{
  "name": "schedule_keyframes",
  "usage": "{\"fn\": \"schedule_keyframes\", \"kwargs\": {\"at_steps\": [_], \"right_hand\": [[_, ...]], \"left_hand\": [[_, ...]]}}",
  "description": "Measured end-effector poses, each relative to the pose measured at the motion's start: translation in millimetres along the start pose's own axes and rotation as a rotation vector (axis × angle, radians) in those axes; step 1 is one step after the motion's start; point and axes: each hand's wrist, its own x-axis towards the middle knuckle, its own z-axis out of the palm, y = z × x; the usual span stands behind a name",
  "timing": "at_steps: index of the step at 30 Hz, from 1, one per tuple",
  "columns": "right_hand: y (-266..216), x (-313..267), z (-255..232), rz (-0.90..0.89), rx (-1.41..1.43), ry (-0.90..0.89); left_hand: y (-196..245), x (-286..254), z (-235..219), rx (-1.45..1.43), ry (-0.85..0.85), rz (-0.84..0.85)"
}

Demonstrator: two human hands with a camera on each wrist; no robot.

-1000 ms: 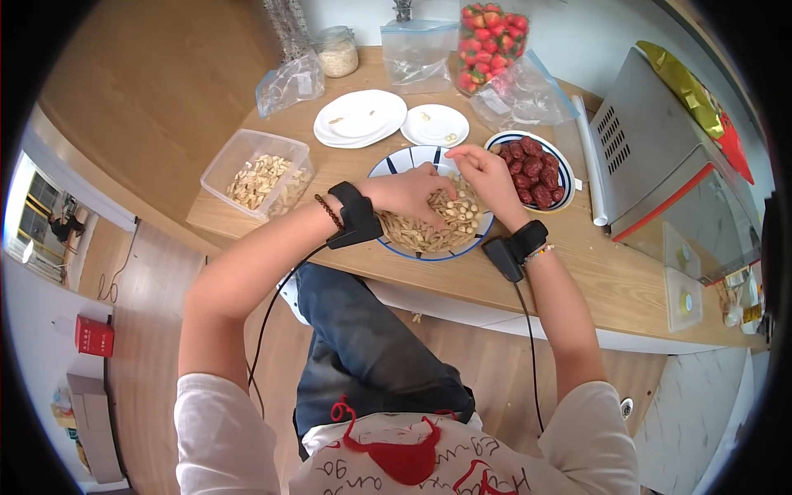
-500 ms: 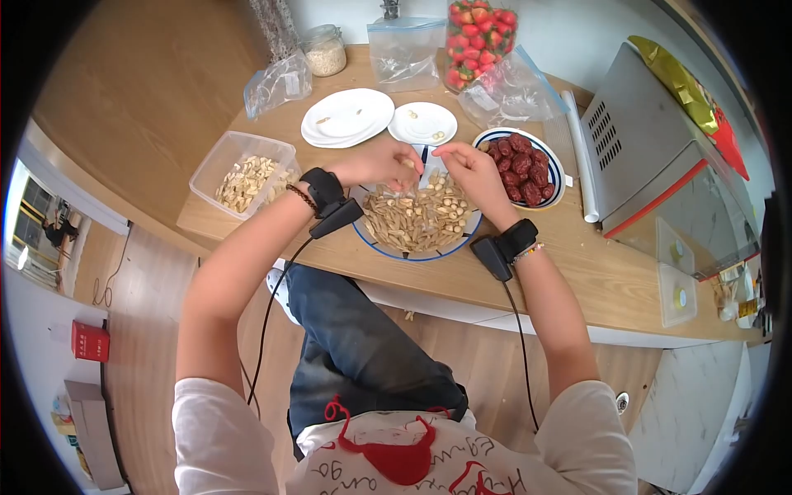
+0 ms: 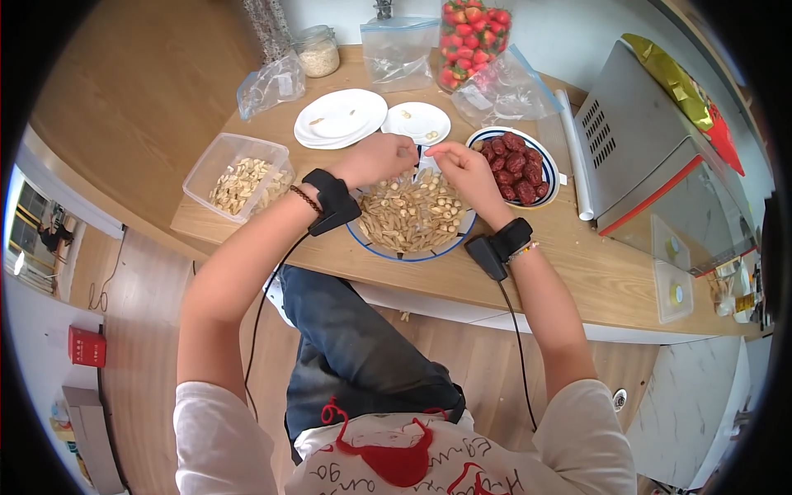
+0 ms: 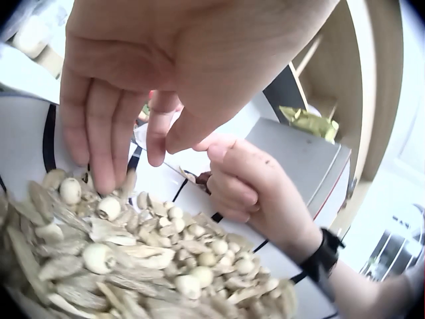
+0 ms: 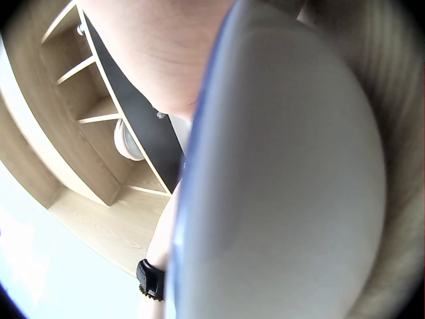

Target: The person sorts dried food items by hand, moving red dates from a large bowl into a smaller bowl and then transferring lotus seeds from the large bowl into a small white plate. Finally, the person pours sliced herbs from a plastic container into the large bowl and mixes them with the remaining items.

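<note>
A white bowl with blue stripes (image 3: 363,235) holds many long, wrinkled, pale brown dried pieces (image 3: 404,219) mixed with round cream lotus seeds (image 4: 98,258). Over its far side my left hand (image 3: 375,159) hangs with thumb and index fingertip together; the other fingers point down near the pieces in the left wrist view. Facing it, my right hand (image 4: 255,186) has its fingers curled and its thumb against the index finger, at the bowl's far right rim. I cannot tell whether anything small sits between either hand's fingertips. The bowl's white outside (image 5: 285,173) fills much of the right wrist view.
A bowl of red dates (image 3: 513,165) stands right of the striped bowl. Behind are white plates (image 3: 342,107) and a small plate (image 3: 417,124) with bits on them. A plastic box of pale slices (image 3: 239,186) sits left; bags, a jar and strawberries (image 3: 474,41) stand at the back.
My left hand has come up out of the dried pieces and moved to the bowl's far side, close to my right hand. The right hand has kept its place over the rim.
</note>
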Motion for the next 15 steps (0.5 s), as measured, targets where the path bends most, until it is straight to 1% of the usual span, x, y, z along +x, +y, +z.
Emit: {"fn": "schedule_keyframes", "kwargs": {"at_steps": [1,4,7,10,13,15], "right_hand": [[0.3,0.3,-0.1,-0.006,0.002,-0.001],[-4.5,-1.6,0.9,-0.009,0.024,0.004],[0.1,0.3,2.8,-0.047,0.076,0.013],[-1.2,0.6,2.6,-0.064,0.074,0.034],[-1.7,0.1,-0.4,-0.037,0.074,0.046],[-3.0,0.5,-1.6,-0.024,0.092,0.055]], "left_hand": [[5.2,0.2,1.0,0.175,0.049,0.067],[-2.0,16.6,6.9,0.271,-0.016,0.215],[9.1,17.7,15.9,0.259,-0.05,0.17],[3.4,22.5,21.2,0.172,-0.106,0.145],[-12.0,27.2,24.5,0.033,-0.145,0.202],[-10.6,26.8,20.8,0.078,-0.151,0.21]]}}
